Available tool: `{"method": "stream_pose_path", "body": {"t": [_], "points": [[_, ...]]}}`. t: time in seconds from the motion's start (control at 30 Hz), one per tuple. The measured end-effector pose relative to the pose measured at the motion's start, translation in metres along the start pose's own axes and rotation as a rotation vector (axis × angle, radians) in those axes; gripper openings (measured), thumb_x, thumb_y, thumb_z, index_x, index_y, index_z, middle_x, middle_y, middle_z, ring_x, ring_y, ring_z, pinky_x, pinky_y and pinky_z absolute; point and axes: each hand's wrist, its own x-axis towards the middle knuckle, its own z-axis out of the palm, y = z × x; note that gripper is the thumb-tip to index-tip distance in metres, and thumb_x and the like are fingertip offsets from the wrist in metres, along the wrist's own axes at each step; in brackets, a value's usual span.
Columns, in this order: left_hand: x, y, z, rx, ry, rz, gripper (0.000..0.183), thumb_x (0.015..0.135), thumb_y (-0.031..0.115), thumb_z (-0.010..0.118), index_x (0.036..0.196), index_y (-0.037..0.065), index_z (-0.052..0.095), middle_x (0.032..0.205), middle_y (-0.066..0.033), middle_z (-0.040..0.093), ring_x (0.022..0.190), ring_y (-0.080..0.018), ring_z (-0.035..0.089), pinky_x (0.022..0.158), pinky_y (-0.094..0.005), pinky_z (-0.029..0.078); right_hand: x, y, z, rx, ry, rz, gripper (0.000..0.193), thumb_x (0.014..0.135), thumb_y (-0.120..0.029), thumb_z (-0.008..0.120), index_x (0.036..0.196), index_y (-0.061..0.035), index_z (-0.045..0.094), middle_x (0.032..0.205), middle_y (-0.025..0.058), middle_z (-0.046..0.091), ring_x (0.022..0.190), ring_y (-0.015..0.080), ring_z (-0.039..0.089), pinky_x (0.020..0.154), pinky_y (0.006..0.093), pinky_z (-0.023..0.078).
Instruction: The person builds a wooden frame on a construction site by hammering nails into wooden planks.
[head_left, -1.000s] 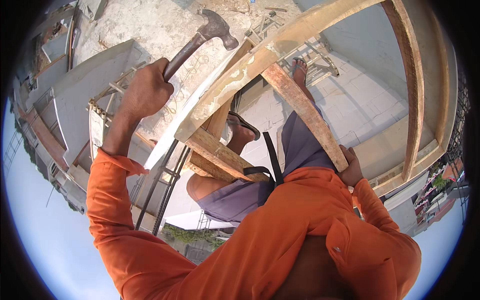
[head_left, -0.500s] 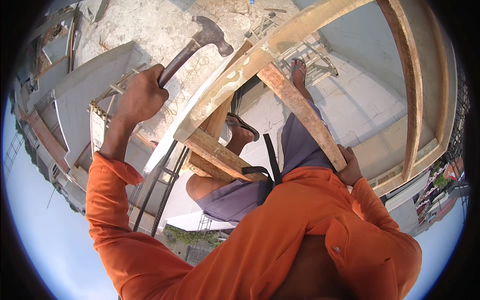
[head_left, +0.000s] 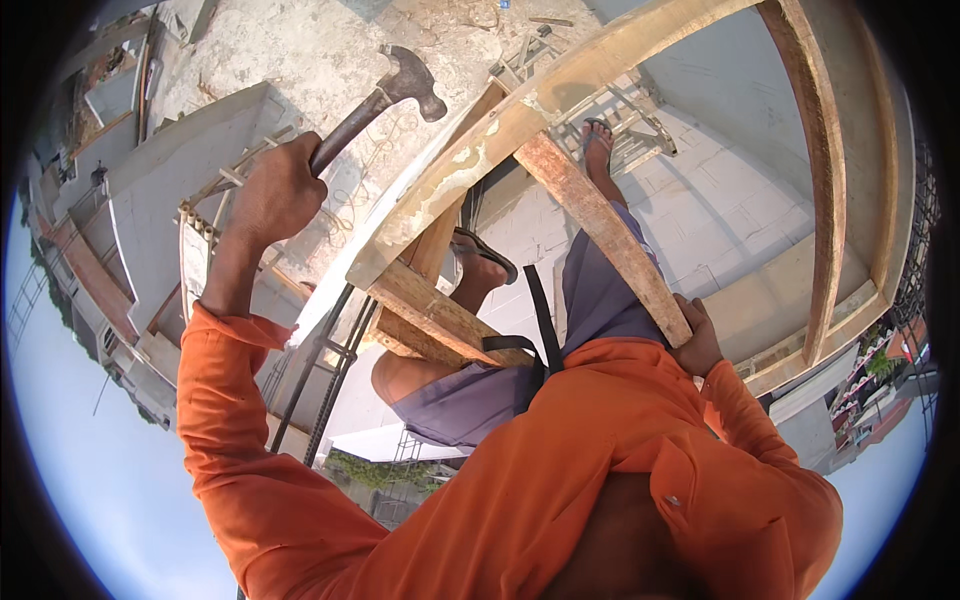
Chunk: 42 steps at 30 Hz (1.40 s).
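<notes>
My left hand (head_left: 274, 192) is closed round the handle of a claw hammer (head_left: 350, 130), held up at the left with its dark metal head pointing away from me. My right hand (head_left: 698, 338) grips the near end of a short, rough wooden batten (head_left: 606, 240), its fingers partly hidden by the wood. The batten's far end meets a long timber beam (head_left: 450, 185) with flaking pale patches. A gap separates the hammer head from the beam.
Wooden crosspieces (head_left: 828, 190) run at the right. Below the beam's left end are short timbers (head_left: 440, 310) and steel reinforcing bars (head_left: 335, 375). My sandalled feet (head_left: 598, 140) are among the framing, high above a pale floor (head_left: 720, 200). A black strap (head_left: 543, 315) hangs by my lap.
My left hand and the hammer have shifted slightly left, and the hammer head sits a little lower in view. The right hand still grips the batten.
</notes>
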Motion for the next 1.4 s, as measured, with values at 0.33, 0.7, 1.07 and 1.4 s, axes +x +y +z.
{"method": "stream_pose_path", "body": {"t": [0.33,0.7,1.07,1.4], "points": [[0.046,-0.049,-0.058,-1.373,0.656,-0.315,0.005,0.078,0.000,0.050,0.076,-0.001,0.054,0.060,-0.0013,0.045,0.052,-0.0097,0.044,0.050,-0.0257,0.036,0.007,0.001,-0.005,-0.024,-0.011,-0.005,0.066,0.063,-0.013,0.077,0.123,-0.0038,0.052,0.095,0.0128,0.049,0.089,0.0291,0.052,0.083,0.0354,0.044],[0.034,-0.050,-0.074,-1.063,0.462,-0.420,0.008,0.079,0.007,0.055,0.074,0.004,0.050,0.056,0.0004,0.045,0.046,-0.0077,0.043,0.044,-0.0236,0.035,0.002,0.002,-0.004,-0.015,0.024,-0.100,0.063,0.063,-0.014,0.076,0.120,-0.0046,0.053,0.095,0.0127,0.055,0.091,0.0290,0.050,0.084,0.0365,0.045],[-0.019,0.057,0.001,-0.274,-0.272,-0.087,0.017,0.066,0.008,0.055,0.077,-0.005,0.052,0.056,-0.0114,0.051,0.053,-0.0204,0.055,0.054,-0.0371,0.045,0.001,0.002,-0.006,0.008,0.004,-0.088,0.058,0.065,-0.011,0.071,0.120,-0.0034,0.054,0.096,0.0167,0.054,0.092,0.0330,0.050,0.085,0.0375,0.045],[-0.002,0.086,0.098,-0.921,0.233,-0.251,0.032,0.080,0.020,0.063,0.105,-0.001,0.063,0.090,-0.0036,0.059,0.081,-0.0127,0.050,0.077,-0.0272,0.040,-0.002,0.006,-0.011,0.036,-0.043,0.071,0.075,0.054,-0.009,0.067,0.127,-0.0155,0.052,0.104,0.0152,0.049,0.095,0.0360,0.055,0.087,0.0397,0.047]]}}
